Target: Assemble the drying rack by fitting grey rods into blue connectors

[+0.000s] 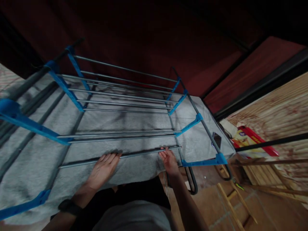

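A loose grey metal tube (pixel 141 154) lies across the near side of a partly assembled rack, with grey tubes (pixel 127 104) and blue plastic brackets (pixel 190 125). My left hand (pixel 106 166) is closed over the tube left of its middle, knuckles up. Close to the tube's right end, my right hand (pixel 169 162) grips it with bent fingertips, the thumb side partly hidden. The tube's ends are apart from the nearest blue brackets, one at lower left (pixel 31 203) and one at right (pixel 202 162). Other tubes join the brackets farther back.
The rack rests on a grey cloth-covered surface (pixel 134 122). A phone (pixel 216 140) lies near its right edge. A red and yellow box (pixel 255 141) sits beyond that edge, and a wooden ladder-like frame (pixel 232 195) is on the tiled floor. Dark red panels stand behind.
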A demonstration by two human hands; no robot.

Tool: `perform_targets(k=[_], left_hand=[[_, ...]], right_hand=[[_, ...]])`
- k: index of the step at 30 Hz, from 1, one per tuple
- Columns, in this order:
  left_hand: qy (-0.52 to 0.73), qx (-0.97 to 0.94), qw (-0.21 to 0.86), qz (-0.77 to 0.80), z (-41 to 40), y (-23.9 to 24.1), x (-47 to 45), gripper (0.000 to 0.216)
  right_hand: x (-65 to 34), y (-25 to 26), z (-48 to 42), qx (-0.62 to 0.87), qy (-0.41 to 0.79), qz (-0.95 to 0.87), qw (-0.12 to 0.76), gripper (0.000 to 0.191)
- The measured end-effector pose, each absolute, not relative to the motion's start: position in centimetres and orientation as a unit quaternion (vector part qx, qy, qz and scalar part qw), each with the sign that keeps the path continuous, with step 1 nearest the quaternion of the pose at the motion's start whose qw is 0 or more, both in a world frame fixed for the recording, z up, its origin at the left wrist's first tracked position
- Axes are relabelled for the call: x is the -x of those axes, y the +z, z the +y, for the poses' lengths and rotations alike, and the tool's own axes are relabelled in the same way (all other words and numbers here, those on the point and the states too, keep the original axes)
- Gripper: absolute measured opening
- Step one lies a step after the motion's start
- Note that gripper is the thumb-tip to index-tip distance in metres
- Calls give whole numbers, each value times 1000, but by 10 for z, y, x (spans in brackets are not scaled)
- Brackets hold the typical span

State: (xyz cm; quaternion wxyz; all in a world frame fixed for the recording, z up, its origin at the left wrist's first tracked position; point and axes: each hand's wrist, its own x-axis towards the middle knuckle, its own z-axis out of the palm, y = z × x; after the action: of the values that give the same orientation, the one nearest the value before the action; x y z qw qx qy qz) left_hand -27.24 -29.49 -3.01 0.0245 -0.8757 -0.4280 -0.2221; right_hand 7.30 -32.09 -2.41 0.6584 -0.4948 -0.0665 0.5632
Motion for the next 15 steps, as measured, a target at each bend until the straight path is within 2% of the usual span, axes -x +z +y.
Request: perform_targets(k=[15], left_hand=[[-209,882,43,-420,-297,-30,283,36]], right_hand=[[-89,-19,-317,510,537,-60,669,16]])
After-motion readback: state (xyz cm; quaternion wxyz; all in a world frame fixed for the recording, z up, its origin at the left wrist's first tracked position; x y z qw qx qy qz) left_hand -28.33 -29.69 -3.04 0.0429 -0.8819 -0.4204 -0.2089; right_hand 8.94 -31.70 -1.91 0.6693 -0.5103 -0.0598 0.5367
